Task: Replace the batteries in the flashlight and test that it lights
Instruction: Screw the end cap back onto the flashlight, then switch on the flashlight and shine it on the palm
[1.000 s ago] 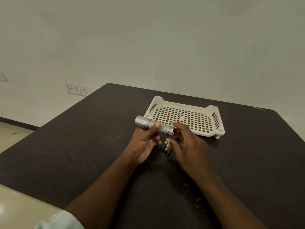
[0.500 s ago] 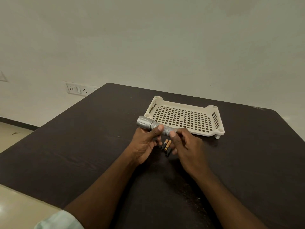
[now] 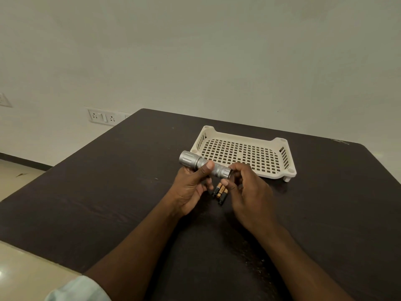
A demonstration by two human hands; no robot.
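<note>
above the dark table (image 3: 108, 203), my left hand (image 3: 191, 187) grips the flashlight (image 3: 204, 165) while my right hand (image 3: 249, 192) seems to pinch its tail cap, which could drop among the batteries (image 3: 220, 192) below.

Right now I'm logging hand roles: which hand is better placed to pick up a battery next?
Probably the right hand: its fingertips are at the flashlight's tail end, just above the batteries on the table. The left hand is busy gripping the barrel.
</note>
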